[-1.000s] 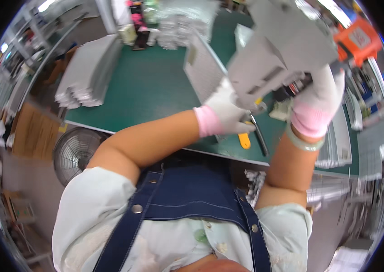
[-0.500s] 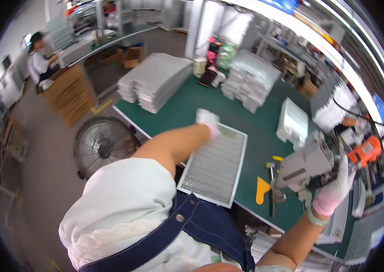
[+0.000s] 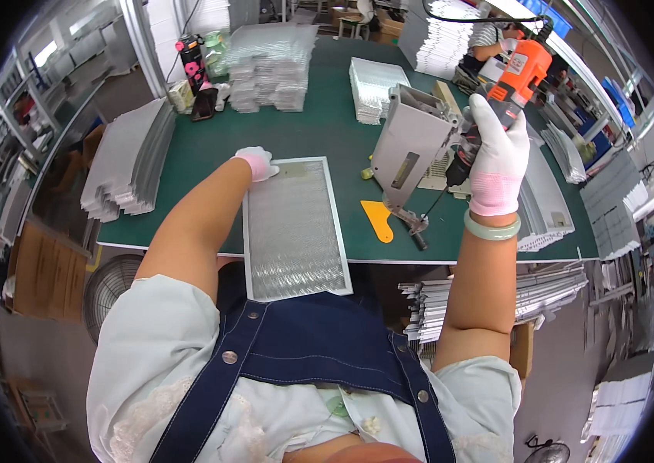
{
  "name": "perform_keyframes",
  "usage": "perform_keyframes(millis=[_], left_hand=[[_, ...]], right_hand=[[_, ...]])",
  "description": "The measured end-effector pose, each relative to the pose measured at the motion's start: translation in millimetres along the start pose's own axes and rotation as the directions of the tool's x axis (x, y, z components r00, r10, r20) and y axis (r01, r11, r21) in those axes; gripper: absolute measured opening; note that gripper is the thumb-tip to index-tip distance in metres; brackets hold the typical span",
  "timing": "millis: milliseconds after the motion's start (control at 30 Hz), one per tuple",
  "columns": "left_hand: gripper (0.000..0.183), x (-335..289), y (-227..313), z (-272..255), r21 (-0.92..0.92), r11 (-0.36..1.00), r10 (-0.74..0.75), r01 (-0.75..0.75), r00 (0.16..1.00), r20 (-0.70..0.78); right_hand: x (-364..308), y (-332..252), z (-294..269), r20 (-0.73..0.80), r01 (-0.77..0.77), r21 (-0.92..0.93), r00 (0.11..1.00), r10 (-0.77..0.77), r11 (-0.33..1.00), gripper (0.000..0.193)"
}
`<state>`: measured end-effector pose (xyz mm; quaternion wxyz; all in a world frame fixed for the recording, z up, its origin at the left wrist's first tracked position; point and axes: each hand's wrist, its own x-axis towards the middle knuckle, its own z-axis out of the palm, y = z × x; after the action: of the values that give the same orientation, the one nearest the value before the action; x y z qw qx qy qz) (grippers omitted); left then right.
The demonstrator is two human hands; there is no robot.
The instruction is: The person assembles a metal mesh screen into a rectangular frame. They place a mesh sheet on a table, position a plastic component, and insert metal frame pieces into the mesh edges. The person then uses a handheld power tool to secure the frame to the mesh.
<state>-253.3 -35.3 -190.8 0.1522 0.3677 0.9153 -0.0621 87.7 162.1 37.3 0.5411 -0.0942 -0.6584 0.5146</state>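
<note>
A flat mesh filter panel [image 3: 296,231] in a thin white metal frame lies on the green table, its near end overhanging the edge against my apron. My left hand [image 3: 257,163], in a white glove with a pink cuff, is closed on the panel's far left corner. Raised on the right, my gloved right hand [image 3: 498,158] grips an orange and black electric screwdriver [image 3: 522,73], its long bit pointing down toward the table. A grey upright screw feeder [image 3: 408,143] stands just left of this hand. Beside its base lie a yellow scraper [image 3: 377,219] and a hammer [image 3: 417,231], partly hidden.
Stacked metal sheets [image 3: 130,158] sit at the table's left. Wrapped panels [image 3: 269,65] and a smaller pile [image 3: 377,89] stand farther back, near a flowered bottle [image 3: 193,62] and a phone [image 3: 204,104]. A floor fan [image 3: 107,289] is at left. Another person [image 3: 489,46] works beyond.
My view has swung right. My right hand has closed round the screwdriver and brought it up and inward. The panel now lies straighter before me, my left hand still at its far end.
</note>
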Motion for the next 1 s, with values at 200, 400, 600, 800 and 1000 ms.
perform_keyframes(millis=[200,400,600,800,1000], left_hand=[[0.043,-72,-6,-94,-0.183,0.942,0.226,-0.282,0.935,-0.274],[0.023,-232,72,-152,0.099,0.866,0.415,-0.490,0.595,-0.688],[0.019,-289,115,-79,0.094,0.793,0.564,-0.602,0.667,-0.487],[0.016,-268,130,-67,0.071,0.729,0.615,-0.680,0.608,-0.502],[0.011,-254,146,-45,-0.015,0.699,0.653,-0.715,0.646,-0.395]], right_hand=[[-2,-4,-15,0.003,-0.032,-0.013,0.999,0.032,0.999,0.031],[15,16,-43,-0.091,0.066,-0.285,0.991,-0.096,0.956,0.026],[4,33,-32,-0.073,0.065,-0.206,0.994,-0.082,0.976,0.023],[-18,38,-2,-0.030,-0.027,0.011,0.999,0.028,1.000,0.024],[-26,56,11,0.006,-0.039,0.125,0.999,0.039,0.991,0.024]])
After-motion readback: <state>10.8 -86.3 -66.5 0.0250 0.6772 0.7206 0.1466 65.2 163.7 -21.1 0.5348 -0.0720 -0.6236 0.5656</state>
